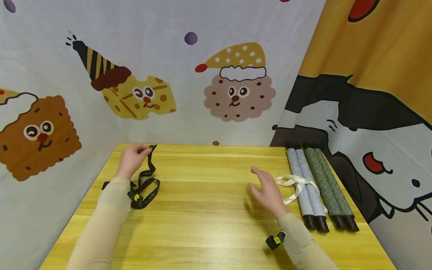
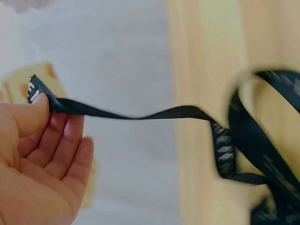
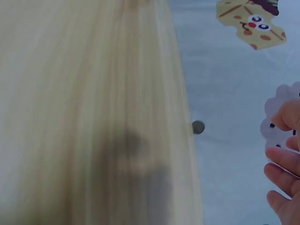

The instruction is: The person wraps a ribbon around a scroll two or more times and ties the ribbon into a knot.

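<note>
Between thumb and fingertips, my left hand (image 1: 131, 160) pinches one end of a black ribbon (image 1: 150, 189) printed with pale letters. In the left wrist view the ribbon (image 2: 140, 117) runs twisted from the fingers to loose loops over the wooden table. My right hand (image 1: 267, 191) hovers above the table, its fingers apart and holding nothing. Nearest to it is a white ribbon (image 1: 286, 182), looped around a pair of light blue-grey rolls (image 1: 305, 200) with dark end caps. Only part of the right hand (image 3: 286, 164) appears at the edge of the right wrist view.
Beside the blue-grey rolls lies a pair of green patterned rolls (image 1: 332, 183) with dark ends, near the right table edge. A printed curtain (image 1: 189, 123) hangs behind the wooden table (image 1: 202, 225) and along both sides.
</note>
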